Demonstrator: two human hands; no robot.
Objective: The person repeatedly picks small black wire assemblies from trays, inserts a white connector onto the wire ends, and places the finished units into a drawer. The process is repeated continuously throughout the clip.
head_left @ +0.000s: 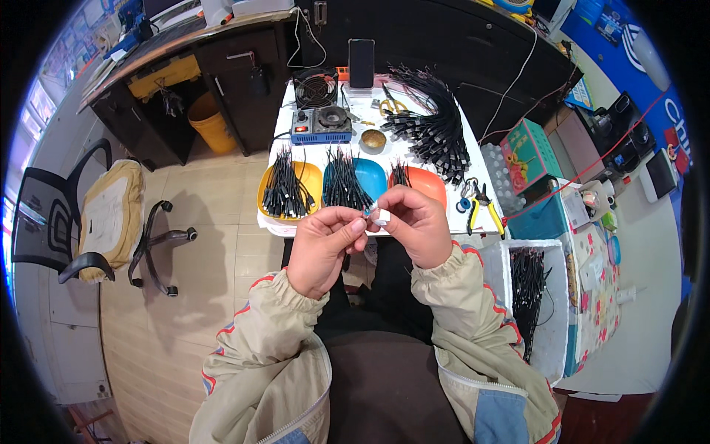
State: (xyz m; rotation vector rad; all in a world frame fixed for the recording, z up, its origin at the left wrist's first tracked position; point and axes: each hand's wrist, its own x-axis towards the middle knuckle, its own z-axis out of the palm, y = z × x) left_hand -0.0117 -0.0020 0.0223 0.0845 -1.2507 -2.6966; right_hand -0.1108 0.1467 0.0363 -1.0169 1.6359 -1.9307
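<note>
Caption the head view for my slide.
Left hand close beside right hand, which holds a small white piece, in front of yellow tray, blue tray and orange tray of black cables.

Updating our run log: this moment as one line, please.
right hand: pinching white piece | left hand: beside it, hold unclear | ahead: yellow tray, blue tray, orange tray, black cables in each

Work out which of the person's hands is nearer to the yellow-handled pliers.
Right. The right hand is to the left of the pliers, a little lower in the picture; the left hand is farther left, beyond the right.
</note>
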